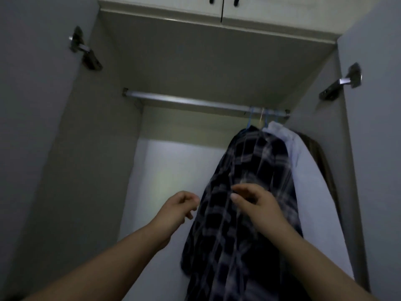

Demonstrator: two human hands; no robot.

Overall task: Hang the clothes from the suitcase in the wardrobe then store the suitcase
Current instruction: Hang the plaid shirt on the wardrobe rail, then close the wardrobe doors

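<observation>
Shirt on the rail, both hands right at it

Plaid shirt (249,192) is dark navy with pale check lines, hanging off a blue hanger (249,121) at the right end of the metal rail (195,102) inside the wardrobe (91,170). Right hand (258,205) is up against the front of the fabric, fingers loosely bent, thumb out; can't tell if it's actually pinching cloth, too blurry. Left hand (175,208) sits just off the shirt's left edge, fingers loosely curled, holding nothing. Squeezed to the right are a white garment (303,170) and something brown (319,153) against the side wall. Left of the shirt the rail is bare with lots of open space. Both doors are swung wide, hinges (86,51) showing. No labels or writing readable anywhere.
</observation>
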